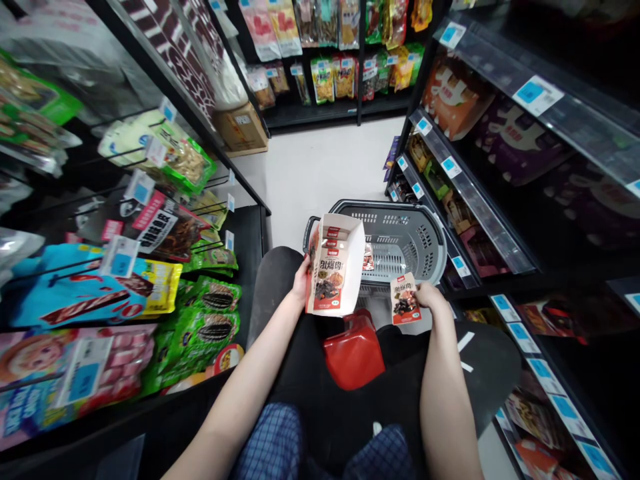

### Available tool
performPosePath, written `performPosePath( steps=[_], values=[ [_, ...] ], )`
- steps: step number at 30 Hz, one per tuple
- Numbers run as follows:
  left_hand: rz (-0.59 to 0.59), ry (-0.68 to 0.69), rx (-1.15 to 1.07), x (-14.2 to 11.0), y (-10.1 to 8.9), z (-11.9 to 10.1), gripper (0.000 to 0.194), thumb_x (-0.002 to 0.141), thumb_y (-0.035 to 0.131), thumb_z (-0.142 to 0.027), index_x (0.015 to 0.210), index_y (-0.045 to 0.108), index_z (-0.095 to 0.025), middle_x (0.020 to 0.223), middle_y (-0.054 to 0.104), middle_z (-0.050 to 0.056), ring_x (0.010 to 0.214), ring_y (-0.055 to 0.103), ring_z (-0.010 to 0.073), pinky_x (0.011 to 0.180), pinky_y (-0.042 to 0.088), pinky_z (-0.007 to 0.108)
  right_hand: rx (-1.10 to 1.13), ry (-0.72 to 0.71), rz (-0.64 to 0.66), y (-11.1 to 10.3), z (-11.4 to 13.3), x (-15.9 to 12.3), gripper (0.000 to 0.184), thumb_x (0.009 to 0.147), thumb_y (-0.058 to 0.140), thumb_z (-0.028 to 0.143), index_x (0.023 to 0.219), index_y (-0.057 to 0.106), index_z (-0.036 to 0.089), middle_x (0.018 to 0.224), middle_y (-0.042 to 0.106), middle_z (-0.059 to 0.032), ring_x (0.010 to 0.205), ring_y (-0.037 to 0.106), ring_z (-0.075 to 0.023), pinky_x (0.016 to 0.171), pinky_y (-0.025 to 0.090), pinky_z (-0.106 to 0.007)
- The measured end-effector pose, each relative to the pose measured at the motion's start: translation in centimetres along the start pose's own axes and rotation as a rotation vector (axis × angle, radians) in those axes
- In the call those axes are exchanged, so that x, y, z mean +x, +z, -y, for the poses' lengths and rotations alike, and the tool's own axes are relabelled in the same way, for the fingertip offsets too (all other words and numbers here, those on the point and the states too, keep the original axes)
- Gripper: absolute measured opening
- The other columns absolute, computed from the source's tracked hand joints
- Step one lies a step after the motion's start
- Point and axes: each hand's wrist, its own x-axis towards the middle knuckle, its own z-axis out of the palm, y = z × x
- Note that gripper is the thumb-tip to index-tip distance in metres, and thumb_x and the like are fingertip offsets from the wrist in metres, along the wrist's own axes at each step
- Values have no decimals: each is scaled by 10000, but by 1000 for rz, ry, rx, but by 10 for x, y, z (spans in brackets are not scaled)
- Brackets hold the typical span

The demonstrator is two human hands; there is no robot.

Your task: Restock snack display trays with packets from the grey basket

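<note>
Packet (403, 301) pinched by its right edge in right grip (426, 295), at near side of grey basket (431, 230); open box (355, 267) of matching packets (332, 268) clasped along its side in left grip (301, 283). Part of left grip hidden behind box, part of basket too; red object (354, 355) between knees (273, 287) hard to identify, goods (523, 133) on right shelves (475, 199) dim. Pale floor (320, 160) beyond, between shelves and stocked left rack (250, 230).

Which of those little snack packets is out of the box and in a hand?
The packet in the right hand. Its lookalikes stand inside the box in the left hand; another similar-looking one lies in the basket.
</note>
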Motion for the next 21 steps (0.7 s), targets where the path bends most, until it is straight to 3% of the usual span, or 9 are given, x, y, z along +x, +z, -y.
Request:
performPosePath(
  steps=[4,7,10,14,18,21],
  values=[
    [29,-14,-13,0,1,0,577,837,458,-482,1259,494,-90,1063,671,149,1041,604,307,970,405,475,99,-148,-45,17,23,8,89,693,549,170,651,627,164,640,653,-81,666,621,-212,680,453,-317],
    [30,-5,-20,-2,2,0,558,841,457,-474,1241,512,-90,1066,671,146,1058,596,303,971,409,464,183,-243,-144,28,41,12,251,788,431,213,933,625,147,869,678,-99,705,621,-185,741,457,-329],
    [17,15,-29,-3,4,-1,539,846,449,-469,1223,529,-92,1076,667,143,1074,587,304,975,407,464,214,-312,-173,33,46,7,239,769,444,217,906,626,144,837,673,-92,700,611,-191,771,448,-346],
    [-15,15,-43,-1,4,-1,490,856,432,-459,1137,580,-86,1012,688,136,1069,591,294,977,409,457,249,-425,-153,36,53,-21,214,785,462,264,863,635,165,795,661,-68,711,596,-200,741,447,-338],
    [2,-3,-23,1,3,2,453,857,441,-423,1128,589,-92,996,695,127,1061,598,291,978,413,451,248,-717,-406,37,80,-63,245,854,435,291,984,622,201,967,627,-100,906,537,-239,856,388,-389],
    [52,-33,5,1,1,4,463,858,446,-411,1191,562,-110,1050,684,114,1068,595,288,990,408,442,4,-910,-466,41,101,-93,257,852,488,319,1045,626,218,1076,625,-108,1023,455,-293,920,298,-454]
  ],
)
